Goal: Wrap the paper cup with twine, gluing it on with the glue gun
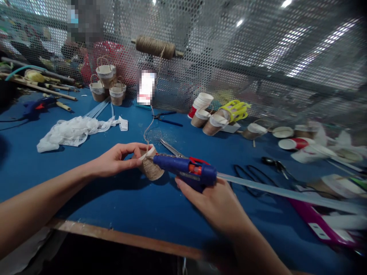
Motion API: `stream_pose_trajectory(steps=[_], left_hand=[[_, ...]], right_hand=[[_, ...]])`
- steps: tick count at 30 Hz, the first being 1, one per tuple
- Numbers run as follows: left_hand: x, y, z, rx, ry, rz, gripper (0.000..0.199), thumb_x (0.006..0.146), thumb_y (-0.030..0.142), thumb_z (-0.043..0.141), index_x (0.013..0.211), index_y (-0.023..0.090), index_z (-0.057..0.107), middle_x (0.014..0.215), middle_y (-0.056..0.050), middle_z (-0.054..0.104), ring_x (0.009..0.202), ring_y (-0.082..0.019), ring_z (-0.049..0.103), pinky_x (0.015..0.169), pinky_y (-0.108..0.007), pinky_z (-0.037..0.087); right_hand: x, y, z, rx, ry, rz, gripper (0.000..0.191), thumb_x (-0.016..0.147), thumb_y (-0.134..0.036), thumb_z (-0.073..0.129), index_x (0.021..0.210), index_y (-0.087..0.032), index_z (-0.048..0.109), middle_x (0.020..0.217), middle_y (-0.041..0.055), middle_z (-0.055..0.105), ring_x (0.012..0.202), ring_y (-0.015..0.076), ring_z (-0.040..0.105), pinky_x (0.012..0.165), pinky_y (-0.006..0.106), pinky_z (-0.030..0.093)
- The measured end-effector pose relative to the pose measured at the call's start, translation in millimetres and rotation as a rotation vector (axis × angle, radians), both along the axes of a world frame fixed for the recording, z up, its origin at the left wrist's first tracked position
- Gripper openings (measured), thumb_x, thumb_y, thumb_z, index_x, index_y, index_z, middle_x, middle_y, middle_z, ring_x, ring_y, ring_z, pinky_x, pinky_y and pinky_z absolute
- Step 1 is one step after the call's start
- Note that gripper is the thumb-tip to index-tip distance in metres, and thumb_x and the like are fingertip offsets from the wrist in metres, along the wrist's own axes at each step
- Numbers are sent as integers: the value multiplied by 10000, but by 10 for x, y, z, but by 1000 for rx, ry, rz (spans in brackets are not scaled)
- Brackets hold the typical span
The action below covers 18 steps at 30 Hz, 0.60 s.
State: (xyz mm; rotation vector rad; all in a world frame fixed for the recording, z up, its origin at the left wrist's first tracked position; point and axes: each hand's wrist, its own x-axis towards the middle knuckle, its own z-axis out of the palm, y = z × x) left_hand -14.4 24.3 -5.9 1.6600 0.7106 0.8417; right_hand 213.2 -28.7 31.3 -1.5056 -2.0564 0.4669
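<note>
My left hand [122,158] pinches the rim of a paper cup [153,170] wrapped in brown twine, tilted over the table. My right hand [213,198] grips a blue glue gun [183,168], its nozzle at the twine near the cup's rim. A long clear glue stick [258,184] sticks out of the gun's back. From the cup, a strand of twine [151,122] runs up to a twine spool [155,46] on a rod at the mesh. Scissors [170,148] lie just behind the gun, partly hidden by it.
Small twine-wrapped baskets [106,76] stand stacked at back left, near crumpled white lace [76,131]. Blue-handled pliers [168,118] lie behind the cup. More cups [213,124] and a yellow plastic piece [235,110] sit back right. A purple power strip [318,223] and black cable occupy the right.
</note>
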Motion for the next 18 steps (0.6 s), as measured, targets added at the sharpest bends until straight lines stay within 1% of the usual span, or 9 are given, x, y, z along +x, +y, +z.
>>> stream_pose_trajectory(steps=[5, 8, 11, 14, 18], left_hand=[[-13, 2, -9, 10, -13, -23, 206, 783, 301, 591, 678, 139, 520, 1239, -112, 523, 1213, -264, 405, 1017, -440, 261], [-21, 11, -23, 31, -13, -31, 198, 786, 301, 586, 689, 139, 528, 1238, -112, 521, 1211, -269, 404, 1016, -452, 263], [-25, 18, -28, 51, -9, -40, 183, 794, 291, 578, 701, 140, 531, 1242, -115, 514, 1213, -266, 404, 1013, -451, 272], [-26, 20, -26, 58, 1, -45, 182, 799, 289, 571, 704, 140, 528, 1250, -118, 508, 1207, -257, 413, 1007, -447, 286], [-26, 15, -20, 72, 13, -47, 175, 806, 272, 561, 694, 143, 523, 1254, -109, 506, 1192, -241, 427, 1002, -432, 299]], right_hand=[[36, 66, 47, -28, 61, -1, 146, 758, -289, 506, 688, -181, 576, 572, -3, 594, 521, 137, 538, 533, 254, 447], [65, 110, 30, -6, 60, -4, 162, 767, -304, 496, 683, -183, 563, 575, -3, 579, 534, 132, 527, 548, 255, 433], [80, 131, 12, 7, 42, -29, 196, 765, -316, 501, 625, -185, 537, 544, -2, 552, 517, 131, 507, 548, 268, 423], [74, 118, 24, -22, 32, -38, 226, 758, -322, 514, 574, -191, 521, 478, -14, 521, 461, 122, 482, 486, 259, 407], [52, 82, 55, -57, 66, -20, 222, 768, -306, 503, 581, -194, 546, 431, -29, 506, 415, 112, 466, 416, 239, 383]])
